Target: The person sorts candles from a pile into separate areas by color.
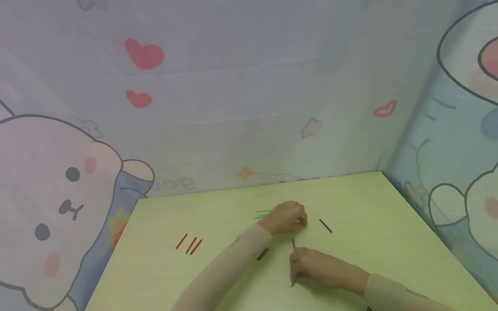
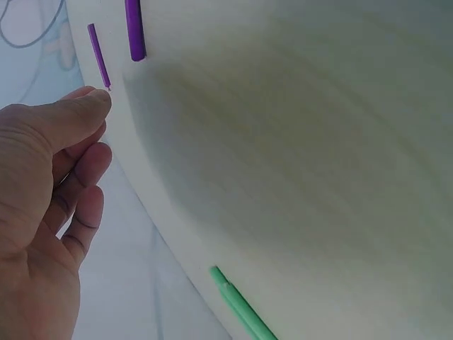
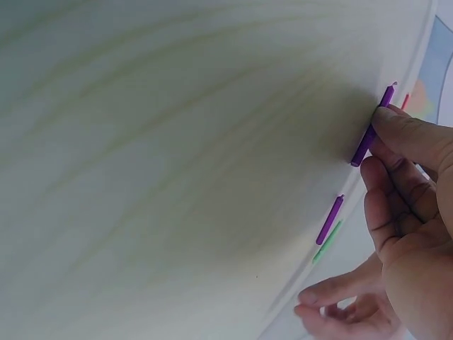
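Observation:
My right hand [image 1: 319,268] pinches a slim purple stick with a narrow tip [image 3: 364,138] between thumb and fingers, low over the table. Just beyond those fingers lies a second purple stick [image 1: 293,243], and a third purple stick [image 1: 325,225] lies at a slant farther right. My left hand [image 1: 285,217] hovers at the far side of the table, thumb and index fingertip close together with nothing between them and the other fingers loosely bent. Several green sticks [image 1: 263,211] lie side by side behind the left wrist, which partly covers them.
Three red sticks [image 1: 191,245] lie slanted and roughly parallel on the left part of the pale yellow-green table [image 1: 358,203]. A printed cloth [image 1: 218,95] with hearts and cartoon animals hangs behind the table and along both sides. The left forearm reaches across the table's middle.

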`<control>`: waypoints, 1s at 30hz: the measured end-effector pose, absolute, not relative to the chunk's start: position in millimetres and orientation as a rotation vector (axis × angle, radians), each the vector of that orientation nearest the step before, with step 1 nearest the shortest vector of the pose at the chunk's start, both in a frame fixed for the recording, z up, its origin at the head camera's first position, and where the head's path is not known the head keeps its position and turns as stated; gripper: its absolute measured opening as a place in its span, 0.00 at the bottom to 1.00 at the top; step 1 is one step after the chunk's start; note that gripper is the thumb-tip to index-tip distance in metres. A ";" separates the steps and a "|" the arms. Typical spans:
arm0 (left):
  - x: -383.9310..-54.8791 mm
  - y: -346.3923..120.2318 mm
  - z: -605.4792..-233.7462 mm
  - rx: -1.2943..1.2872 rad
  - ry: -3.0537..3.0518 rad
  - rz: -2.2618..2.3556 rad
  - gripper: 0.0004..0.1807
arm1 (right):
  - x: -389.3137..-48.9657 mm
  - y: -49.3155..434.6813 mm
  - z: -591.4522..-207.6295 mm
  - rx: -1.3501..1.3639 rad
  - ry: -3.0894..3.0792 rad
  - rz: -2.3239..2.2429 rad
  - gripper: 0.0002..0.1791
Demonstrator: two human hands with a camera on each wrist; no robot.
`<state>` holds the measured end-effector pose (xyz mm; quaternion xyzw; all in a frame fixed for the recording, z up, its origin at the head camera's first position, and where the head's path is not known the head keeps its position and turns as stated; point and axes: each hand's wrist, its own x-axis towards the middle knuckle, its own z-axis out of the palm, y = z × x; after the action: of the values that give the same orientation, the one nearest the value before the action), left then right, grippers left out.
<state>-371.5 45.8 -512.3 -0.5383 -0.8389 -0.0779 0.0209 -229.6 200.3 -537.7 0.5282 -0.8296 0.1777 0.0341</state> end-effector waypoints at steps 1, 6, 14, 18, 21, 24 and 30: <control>-370.4 42.7 -512.1 -1.676 -2.603 -0.253 0.06 | -229.5 200.4 -537.6 1.623 -2.554 0.544 0.08; -366.0 26.6 -514.1 -1.712 -2.620 -0.325 0.06 | -228.9 200.0 -537.5 1.617 -2.555 0.539 0.09; -354.5 3.8 -519.9 -1.805 -2.586 -0.431 0.04 | -227.5 199.2 -537.0 1.598 -2.599 0.548 0.08; -349.4 -1.6 -523.7 -1.825 -2.589 -0.464 0.06 | -227.1 199.5 -536.9 1.585 -2.625 0.542 0.08; -347.4 -4.3 -526.2 -1.824 -2.593 -0.475 0.09 | -227.0 199.6 -536.6 1.578 -2.629 0.532 0.08; -347.6 -5.4 -529.3 -1.838 -2.567 -0.440 0.14 | -226.3 199.1 -536.3 1.585 -2.596 0.521 0.08; -345.4 -4.8 -533.7 -1.865 -2.542 -0.459 0.18 | -225.0 197.4 -536.0 1.616 -2.504 0.506 0.08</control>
<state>-345.4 -4.8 -533.7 -0.5854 -0.7975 -0.1442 -0.0222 -225.0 197.4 -536.0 0.5338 -0.8269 0.1670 0.0593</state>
